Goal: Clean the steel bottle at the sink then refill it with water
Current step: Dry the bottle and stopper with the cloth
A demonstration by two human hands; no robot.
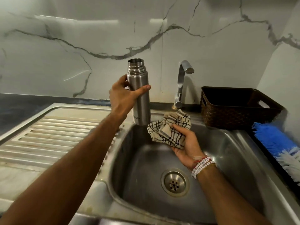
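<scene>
Cannot read the small lettering low on the steel bottle (140, 103), partly covered by the wrist of the left hand (122, 95). Cannot see most of that hand's fingers, tucked behind the bottle. Cannot follow the blue brush (276, 142) past the right edge, nor read its blurred label.

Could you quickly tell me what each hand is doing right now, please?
Left hand: closed around the steel bottle, holding it upright above the sink.
Right hand: closed on the checked cloth, held over the basin.
</scene>
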